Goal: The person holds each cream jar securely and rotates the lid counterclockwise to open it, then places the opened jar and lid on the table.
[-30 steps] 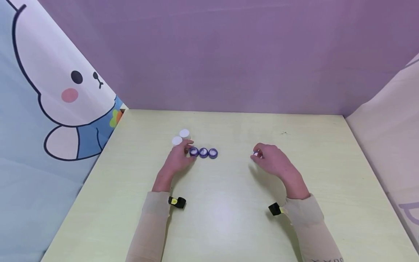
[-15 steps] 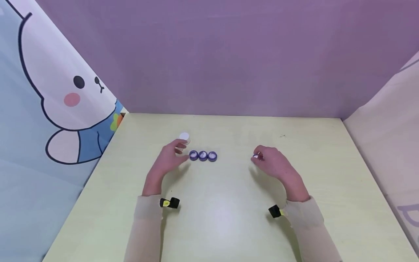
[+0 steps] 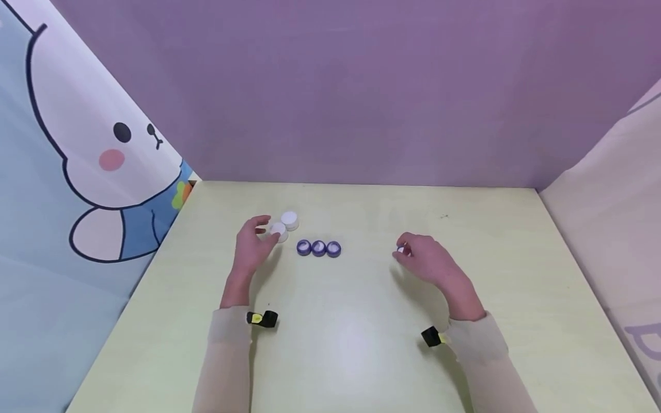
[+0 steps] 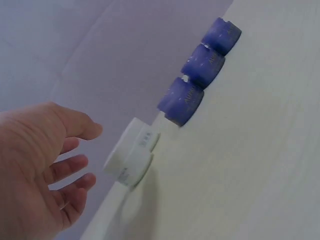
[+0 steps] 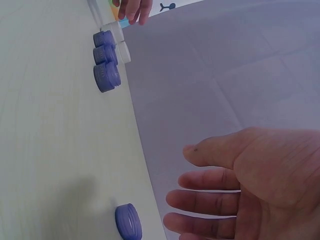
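While ungripped, caps (image 3: 318, 248) mid-table (image 3: 361, 355).

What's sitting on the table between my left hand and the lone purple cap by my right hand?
In the head view, going from the left hand: two white caps, a row of three purple caps, then bare table up to the lone purple cap.

caps (image 3: 318, 248): purple | lids (image 3: 289, 219): white | table (image 3: 361, 344): pale yellow-green
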